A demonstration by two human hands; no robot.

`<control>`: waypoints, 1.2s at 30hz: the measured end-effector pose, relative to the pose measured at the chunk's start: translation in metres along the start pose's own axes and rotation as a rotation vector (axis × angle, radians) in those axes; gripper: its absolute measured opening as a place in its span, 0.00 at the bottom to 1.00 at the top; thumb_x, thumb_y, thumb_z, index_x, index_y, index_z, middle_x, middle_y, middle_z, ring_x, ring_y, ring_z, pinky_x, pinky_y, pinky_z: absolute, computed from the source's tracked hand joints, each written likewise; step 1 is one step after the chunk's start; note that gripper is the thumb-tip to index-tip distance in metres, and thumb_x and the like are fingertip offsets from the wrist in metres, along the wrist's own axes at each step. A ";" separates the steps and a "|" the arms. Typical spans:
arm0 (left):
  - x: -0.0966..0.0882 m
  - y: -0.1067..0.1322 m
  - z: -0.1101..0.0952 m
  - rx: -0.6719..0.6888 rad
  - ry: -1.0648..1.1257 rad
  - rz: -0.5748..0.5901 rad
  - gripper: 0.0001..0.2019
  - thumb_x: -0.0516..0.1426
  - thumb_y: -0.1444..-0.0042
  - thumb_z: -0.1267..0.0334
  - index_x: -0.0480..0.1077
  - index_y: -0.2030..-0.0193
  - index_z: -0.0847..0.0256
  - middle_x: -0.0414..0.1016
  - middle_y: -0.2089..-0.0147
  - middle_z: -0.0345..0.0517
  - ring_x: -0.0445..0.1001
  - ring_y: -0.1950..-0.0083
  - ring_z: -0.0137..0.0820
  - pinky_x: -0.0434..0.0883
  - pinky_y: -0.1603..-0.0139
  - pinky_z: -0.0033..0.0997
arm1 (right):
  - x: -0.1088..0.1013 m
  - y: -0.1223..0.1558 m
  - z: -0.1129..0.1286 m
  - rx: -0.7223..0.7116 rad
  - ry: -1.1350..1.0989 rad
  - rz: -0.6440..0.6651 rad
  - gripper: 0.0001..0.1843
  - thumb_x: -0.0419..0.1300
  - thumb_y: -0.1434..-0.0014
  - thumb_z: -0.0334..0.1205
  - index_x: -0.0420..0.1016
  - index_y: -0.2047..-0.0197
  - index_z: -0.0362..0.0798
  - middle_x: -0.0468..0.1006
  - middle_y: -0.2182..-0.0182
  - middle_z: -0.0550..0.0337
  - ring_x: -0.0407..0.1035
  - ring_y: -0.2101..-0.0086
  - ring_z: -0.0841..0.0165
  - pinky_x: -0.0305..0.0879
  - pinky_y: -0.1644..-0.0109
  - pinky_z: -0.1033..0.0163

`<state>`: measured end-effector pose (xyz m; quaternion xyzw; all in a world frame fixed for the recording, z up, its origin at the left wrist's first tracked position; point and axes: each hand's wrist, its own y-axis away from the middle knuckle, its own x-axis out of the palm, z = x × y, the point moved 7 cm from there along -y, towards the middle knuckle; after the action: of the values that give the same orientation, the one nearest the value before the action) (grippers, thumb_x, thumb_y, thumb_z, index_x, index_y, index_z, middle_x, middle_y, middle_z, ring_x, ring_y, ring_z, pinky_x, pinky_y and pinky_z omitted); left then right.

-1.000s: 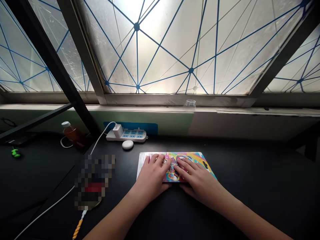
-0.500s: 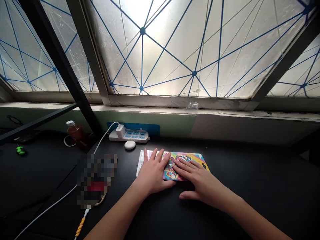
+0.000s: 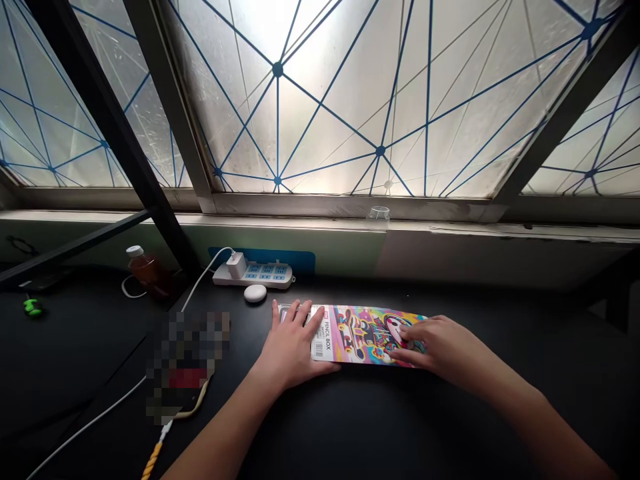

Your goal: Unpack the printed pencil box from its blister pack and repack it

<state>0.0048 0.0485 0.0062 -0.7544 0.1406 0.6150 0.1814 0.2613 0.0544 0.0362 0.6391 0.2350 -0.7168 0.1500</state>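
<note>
A flat, brightly coloured cartoon cover with a white end printed "PENCIL BOX" (image 3: 360, 333) lies on the black desk in front of me. My right hand (image 3: 440, 343) grips its right part with the fingers bent and the thumb at the near side. My left hand (image 3: 293, 340) lies with spread fingers just left of the white label. Beneath those left fingers is another flat piece, of which only a pale corner (image 3: 284, 309) shows; the rest is hidden.
A white power strip (image 3: 253, 274) with a plugged-in charger and a white rounded case (image 3: 255, 293) sit behind. At left are a blurred-out object (image 3: 187, 367) with a cable, a bottle (image 3: 150, 272) and a green item (image 3: 33, 307). A clear cup (image 3: 379, 215) stands on the sill.
The printed cover has slid right, its white end passing from left of my left hand to its right side. My right hand went from lying flat to gripping the cover, moving right.
</note>
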 end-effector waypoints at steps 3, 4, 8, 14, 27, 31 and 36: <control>0.001 0.000 -0.002 0.003 -0.015 0.020 0.51 0.60 0.50 0.29 0.55 0.26 0.57 0.53 0.24 0.64 0.48 0.24 0.62 0.38 0.30 0.79 | 0.007 -0.006 0.011 -0.021 0.083 -0.058 0.24 0.58 0.34 0.60 0.81 0.47 0.51 0.80 0.44 0.47 0.74 0.44 0.48 0.63 0.38 0.37; 0.001 -0.001 -0.004 0.009 -0.020 0.020 0.51 0.60 0.49 0.30 0.55 0.26 0.58 0.51 0.23 0.65 0.47 0.23 0.62 0.38 0.30 0.77 | 0.011 -0.008 0.021 -0.053 0.081 -0.085 0.28 0.58 0.34 0.59 0.75 0.40 0.50 0.73 0.37 0.45 0.68 0.39 0.47 0.59 0.35 0.35; 0.003 -0.002 -0.018 0.087 0.013 0.049 0.53 0.64 0.48 0.37 0.46 0.23 0.58 0.43 0.22 0.66 0.42 0.22 0.57 0.47 0.27 0.67 | 0.042 -0.016 0.072 -0.232 0.009 -0.022 0.45 0.59 0.36 0.62 0.51 0.25 0.51 0.53 0.27 0.46 0.51 0.30 0.46 0.57 0.33 0.34; 0.007 -0.005 -0.017 0.079 0.057 0.066 0.54 0.64 0.47 0.41 0.42 0.22 0.57 0.42 0.21 0.64 0.40 0.21 0.57 0.50 0.27 0.64 | 0.042 -0.016 0.081 -0.247 -0.077 0.030 0.39 0.61 0.34 0.49 0.52 0.25 0.55 0.55 0.28 0.52 0.49 0.30 0.48 0.53 0.30 0.36; 0.003 -0.008 -0.006 0.048 0.010 0.074 0.49 0.56 0.45 0.30 0.52 0.24 0.58 0.43 0.21 0.62 0.41 0.21 0.54 0.47 0.26 0.61 | 0.020 -0.004 0.043 -0.098 0.084 -0.069 0.37 0.69 0.44 0.57 0.73 0.37 0.46 0.69 0.35 0.41 0.65 0.38 0.42 0.62 0.36 0.36; 0.002 -0.008 0.000 0.042 0.014 0.049 0.49 0.52 0.45 0.26 0.52 0.24 0.51 0.43 0.21 0.58 0.41 0.22 0.57 0.48 0.27 0.64 | 0.047 -0.012 0.063 -0.162 0.055 -0.070 0.47 0.66 0.41 0.55 0.54 0.26 0.49 0.56 0.28 0.44 0.51 0.31 0.41 0.58 0.34 0.33; 0.003 -0.010 0.007 0.002 0.042 0.049 0.35 0.42 0.32 0.35 0.55 0.25 0.49 0.46 0.21 0.51 0.43 0.21 0.52 0.49 0.26 0.62 | 0.048 -0.020 0.057 -0.213 0.014 -0.078 0.34 0.58 0.34 0.38 0.58 0.27 0.50 0.60 0.29 0.48 0.54 0.31 0.49 0.57 0.31 0.39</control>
<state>0.0039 0.0607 0.0031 -0.7633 0.1635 0.6031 0.1643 0.1961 0.0453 -0.0043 0.6149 0.3356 -0.6885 0.1876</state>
